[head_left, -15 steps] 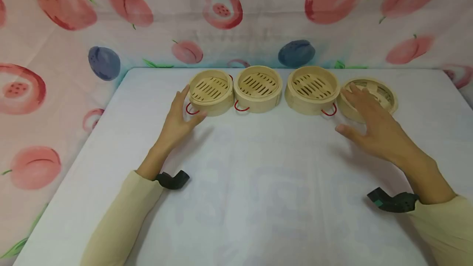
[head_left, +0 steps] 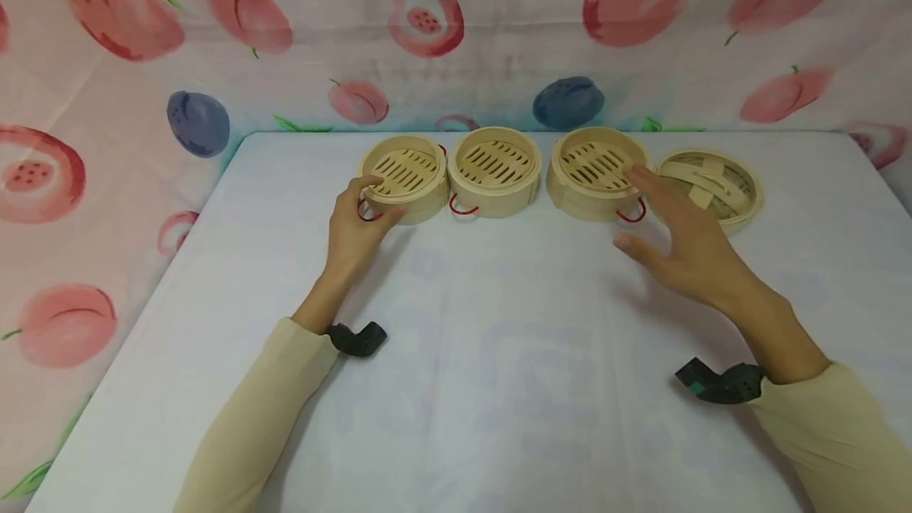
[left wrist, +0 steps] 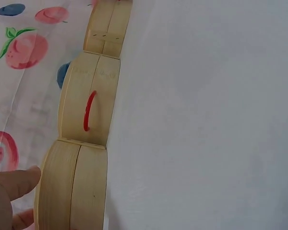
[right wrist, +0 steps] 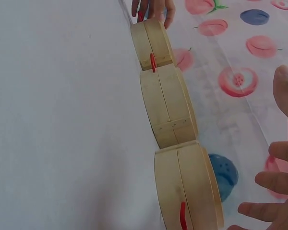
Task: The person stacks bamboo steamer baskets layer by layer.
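Note:
Several round bamboo steamer baskets stand in a row along the back of the white table. My left hand [head_left: 359, 220] grips the leftmost steamer basket [head_left: 416, 208], its bent fingers at the rim and its thumb against the front wall. In the left wrist view the thumb [left wrist: 24, 182] is by the basket's upper edge. Beside it are a middle basket [head_left: 495, 200] and a third basket [head_left: 584, 204], with slatted bottoms and red loops. My right hand [head_left: 687, 248] hovers with spread fingers, its fingertips near the third basket's right rim, and holds nothing.
A round bamboo lid [head_left: 744, 200] with a strap across its woven top lies at the right end of the row, partly hidden by my right hand. A fruit-printed cloth [head_left: 492, 54] hangs behind the white table [head_left: 499, 386] and along its left side.
My right hand has moved left from over the bamboo lid to the third basket's edge, uncovering the lid's strap. My left fingers have bent onto the leftmost basket's rim. The baskets stay in place.

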A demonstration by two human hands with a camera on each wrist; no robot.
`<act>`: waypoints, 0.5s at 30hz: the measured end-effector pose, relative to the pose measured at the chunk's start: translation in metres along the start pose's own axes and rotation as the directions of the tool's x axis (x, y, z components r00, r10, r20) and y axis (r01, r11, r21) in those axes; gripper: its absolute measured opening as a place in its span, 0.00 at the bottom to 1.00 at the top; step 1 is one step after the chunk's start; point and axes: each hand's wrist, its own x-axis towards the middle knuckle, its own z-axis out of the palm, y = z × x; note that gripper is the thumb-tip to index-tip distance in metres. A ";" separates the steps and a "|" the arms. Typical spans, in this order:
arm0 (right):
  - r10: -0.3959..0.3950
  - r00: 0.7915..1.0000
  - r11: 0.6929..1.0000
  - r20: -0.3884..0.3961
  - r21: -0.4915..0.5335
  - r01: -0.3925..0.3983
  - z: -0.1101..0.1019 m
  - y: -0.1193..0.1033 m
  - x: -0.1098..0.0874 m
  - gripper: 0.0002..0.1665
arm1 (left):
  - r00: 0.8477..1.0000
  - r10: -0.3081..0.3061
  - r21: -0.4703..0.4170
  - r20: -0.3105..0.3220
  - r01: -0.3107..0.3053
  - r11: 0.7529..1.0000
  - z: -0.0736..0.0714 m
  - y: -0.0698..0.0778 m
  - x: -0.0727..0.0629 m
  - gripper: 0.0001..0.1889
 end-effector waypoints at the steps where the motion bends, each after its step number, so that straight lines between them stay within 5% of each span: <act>1: -0.005 1.000 1.000 -0.004 0.002 0.005 0.001 -0.001 0.000 0.44 | 1.000 0.002 -0.005 -0.005 -0.002 1.000 0.001 -0.001 0.000 0.27; 15: -0.038 0.999 0.998 -0.006 0.053 0.039 0.024 -0.014 0.024 0.43 | 0.992 0.016 -0.061 -0.125 -0.024 0.998 0.003 -0.006 0.005 0.19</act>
